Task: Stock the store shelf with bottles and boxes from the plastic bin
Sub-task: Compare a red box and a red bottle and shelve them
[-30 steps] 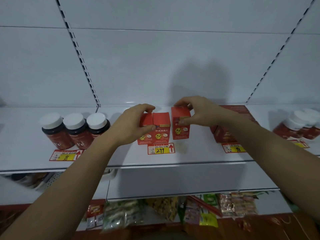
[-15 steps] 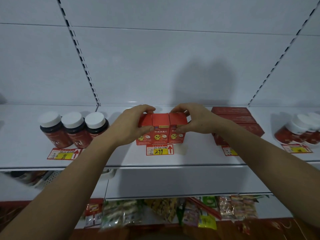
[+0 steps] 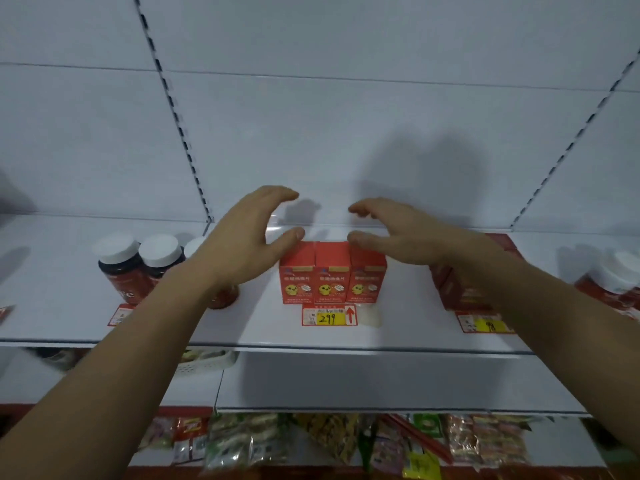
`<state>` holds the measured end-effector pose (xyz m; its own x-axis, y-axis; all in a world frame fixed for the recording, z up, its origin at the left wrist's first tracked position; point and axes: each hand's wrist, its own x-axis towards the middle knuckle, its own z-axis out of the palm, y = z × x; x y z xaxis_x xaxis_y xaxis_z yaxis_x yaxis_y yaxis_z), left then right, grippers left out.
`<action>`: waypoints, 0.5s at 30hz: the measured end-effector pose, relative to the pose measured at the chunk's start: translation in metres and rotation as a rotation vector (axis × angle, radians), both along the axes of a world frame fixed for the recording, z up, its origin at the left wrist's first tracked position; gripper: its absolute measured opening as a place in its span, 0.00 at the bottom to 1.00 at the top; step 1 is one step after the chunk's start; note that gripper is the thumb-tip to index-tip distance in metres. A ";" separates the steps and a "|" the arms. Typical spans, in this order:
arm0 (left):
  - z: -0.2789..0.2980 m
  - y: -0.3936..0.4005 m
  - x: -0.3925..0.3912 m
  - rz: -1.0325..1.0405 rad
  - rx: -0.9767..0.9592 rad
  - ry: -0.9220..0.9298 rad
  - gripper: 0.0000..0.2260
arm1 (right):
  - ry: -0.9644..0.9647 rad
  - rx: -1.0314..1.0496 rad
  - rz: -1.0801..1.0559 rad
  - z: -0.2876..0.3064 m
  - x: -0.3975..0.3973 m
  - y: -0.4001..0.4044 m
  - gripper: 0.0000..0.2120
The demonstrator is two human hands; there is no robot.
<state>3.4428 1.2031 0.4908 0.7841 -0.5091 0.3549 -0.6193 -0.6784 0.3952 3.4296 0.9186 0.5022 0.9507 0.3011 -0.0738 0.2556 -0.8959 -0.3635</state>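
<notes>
Both hands are released, fingers loosely spread: the left hand (image 3: 242, 239) hovers at 10 o'clock and the right hand (image 3: 401, 233) at 2 o'clock above three red boxes (image 3: 332, 275) standing upright, side by side and touching, on the white shelf (image 3: 263, 327). Behind the left forearm at 9 o'clock stand three white-capped bottles (image 3: 138, 261), and one yellow price tag (image 3: 329, 316) lies at 6 o'clock just before the boxes.

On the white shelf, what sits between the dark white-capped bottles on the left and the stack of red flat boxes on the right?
In the head view, three small red boxes stand side by side there, above the 299 price tag; the open left hand and right hand hover over them.
</notes>
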 end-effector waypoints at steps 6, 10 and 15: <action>0.030 0.085 -0.001 0.240 0.189 -0.018 0.36 | -0.155 -0.124 0.168 0.043 0.026 0.042 0.34; 0.045 0.159 -0.018 0.408 0.304 -0.011 0.41 | -0.150 -0.097 0.284 0.062 0.044 0.103 0.36; 0.061 0.254 -0.049 0.599 0.368 0.006 0.41 | -0.178 -0.101 0.462 0.075 0.072 0.198 0.42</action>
<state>3.3935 1.4573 0.5522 0.9686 -0.0753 0.2370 -0.0959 -0.9924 0.0768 3.5011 1.1170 0.5773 0.7200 0.6934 0.0275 0.6841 -0.7027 -0.1956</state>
